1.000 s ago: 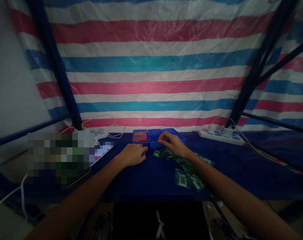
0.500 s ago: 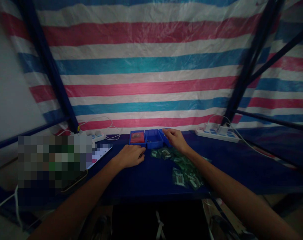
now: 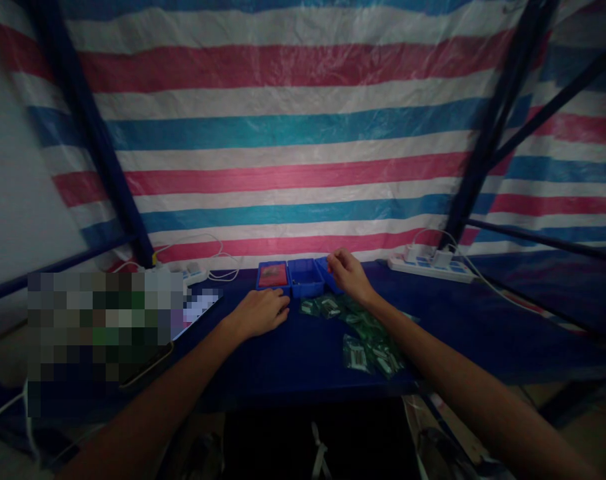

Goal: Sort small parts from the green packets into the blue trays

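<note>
Three small blue bins stand in a row at the back of the dark blue table. The left bin [image 3: 272, 275] holds something red, the middle bin [image 3: 306, 276] looks dark inside. My right hand [image 3: 349, 277] reaches over the right bin [image 3: 329, 275], fingers curled down into it; what they pinch is hidden. My left hand [image 3: 259, 311] rests on the table in front of the left bin, fingers loosely curled with nothing seen in them. Several small green packets [image 3: 370, 340] lie scattered under and beside my right forearm.
A striped tarp hangs behind the table between dark blue frame posts. A white power strip [image 3: 429, 266] with plugs lies at the back right, another with white cables [image 3: 195, 269] at the back left. A tablet and a phone [image 3: 150, 363] lie at the left.
My right hand has moved from the middle bin to the right bin. My left hand has stayed nearly still. The camera view has shifted slightly.
</note>
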Demonstrator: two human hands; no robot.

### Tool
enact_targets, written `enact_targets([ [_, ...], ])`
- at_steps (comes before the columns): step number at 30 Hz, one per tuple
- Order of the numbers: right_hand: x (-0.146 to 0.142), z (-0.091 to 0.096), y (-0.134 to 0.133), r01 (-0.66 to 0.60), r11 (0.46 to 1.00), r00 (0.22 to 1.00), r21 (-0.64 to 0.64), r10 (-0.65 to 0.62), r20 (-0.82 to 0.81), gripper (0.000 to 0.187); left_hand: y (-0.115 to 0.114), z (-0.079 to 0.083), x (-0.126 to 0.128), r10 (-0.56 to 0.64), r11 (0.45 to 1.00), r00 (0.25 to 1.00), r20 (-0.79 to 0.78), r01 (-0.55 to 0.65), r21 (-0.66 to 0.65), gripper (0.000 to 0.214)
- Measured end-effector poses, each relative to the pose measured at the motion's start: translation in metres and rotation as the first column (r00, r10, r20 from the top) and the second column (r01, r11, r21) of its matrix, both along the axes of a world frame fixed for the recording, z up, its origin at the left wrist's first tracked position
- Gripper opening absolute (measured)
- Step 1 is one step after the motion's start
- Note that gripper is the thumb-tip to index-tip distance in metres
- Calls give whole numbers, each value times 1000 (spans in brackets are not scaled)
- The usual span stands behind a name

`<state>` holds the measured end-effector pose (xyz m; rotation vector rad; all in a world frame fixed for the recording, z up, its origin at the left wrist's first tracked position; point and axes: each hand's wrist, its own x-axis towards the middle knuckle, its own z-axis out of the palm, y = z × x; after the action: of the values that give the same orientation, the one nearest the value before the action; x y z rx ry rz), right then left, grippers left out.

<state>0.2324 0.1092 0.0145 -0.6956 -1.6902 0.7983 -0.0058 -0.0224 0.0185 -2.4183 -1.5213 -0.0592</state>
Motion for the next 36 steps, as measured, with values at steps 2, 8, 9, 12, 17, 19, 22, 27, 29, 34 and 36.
enact_targets([
  [2, 0, 0, 0, -2, 1000, 1000, -1, 2, -13, 33, 0, 0, 0, 4, 1000, 1000, 2, -4, 8, 23],
  [8, 0, -1, 0, -11, 1000, 1000, -16, 11, -28, 27, 0, -1, 0, 11, 1000, 1000, 17, -11, 20, 22],
  [9, 0, -1, -1, -18, 999, 999, -30, 17, -30, 27, 0, -1, 1, 9, 1000, 1000, 22, -10, 19, 22],
  [12, 0, 1, -4, -31, 997, 999, -65, 29, -29, 27, -1, 0, 1, 4, 1000, 999, 32, -4, -2, 21],
  [17, 0, 3, -7, -52, 997, 998, -53, 50, -26, 32, -2, 1, 1, -21, 1000, 998, 54, 23, -21, 19],
  [19, 0, 3, -8, -71, 996, 997, -56, 69, -31, 33, -3, 1, 1, -40, 999, 997, 58, 42, -18, 19],
  [22, 0, 3, -8, -80, 994, 996, -72, 78, -32, 34, -4, 0, 2, -62, 998, 996, 64, 62, -5, 21],
  [27, 0, 2, -6, -90, 993, 996, -71, 88, -33, 34, -6, -2, 5, -45, 999, 998, 46, 46, -20, 23],
  [29, 0, 2, -5, -97, 993, 995, -73, 94, -38, 34, -5, -3, 6, -36, 999, 999, 31, 37, -26, 23],
  [34, 0, 2, -3, -92, 993, 996, -70, 91, -14, 31, -2, -9, 6, -29, 1000, 1000, 0, 29, -3, 22],
  [36, 1, 1, -2, -80, 994, 997, -70, 80, -5, 31, 0, -11, 5, -28, 1000, 1000, -5, 28, 11, 21],
])
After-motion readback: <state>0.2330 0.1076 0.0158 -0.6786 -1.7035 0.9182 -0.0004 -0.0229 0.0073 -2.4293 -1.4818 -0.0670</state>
